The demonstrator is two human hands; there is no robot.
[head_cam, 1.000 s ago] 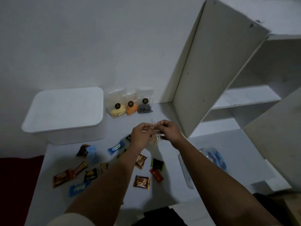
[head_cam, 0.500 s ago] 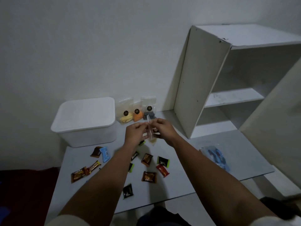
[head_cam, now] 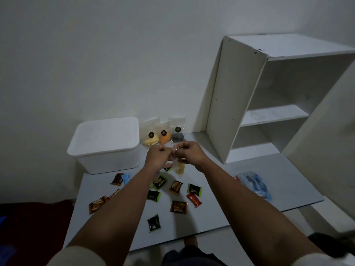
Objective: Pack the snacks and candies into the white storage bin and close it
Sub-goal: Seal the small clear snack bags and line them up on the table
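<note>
Above the middle of the grey table (head_cam: pixel 211 217), my left hand (head_cam: pixel 158 156) and my right hand (head_cam: pixel 190 153) both pinch the top of a small clear snack bag (head_cam: pixel 178 167) with pale yellow pieces in it. The white storage bin (head_cam: pixel 105 145) stands at the table's back left with its lid on. Three clear snack pouches (head_cam: pixel 163 134) lean against the wall right of the bin. Several small candy wrappers (head_cam: pixel 175 187) lie scattered on the table under my forearms.
A white shelf unit (head_cam: pixel 269 104) stands on the table's right back part, open towards me. A blue packet (head_cam: pixel 253 184) lies near the right edge. A dark red surface (head_cam: pixel 34 217) lies left of the table.
The view has pulled back and tilted up, so more wall and shelf show. Both hands stay together on the clear bag, which now hangs lower between them.
</note>
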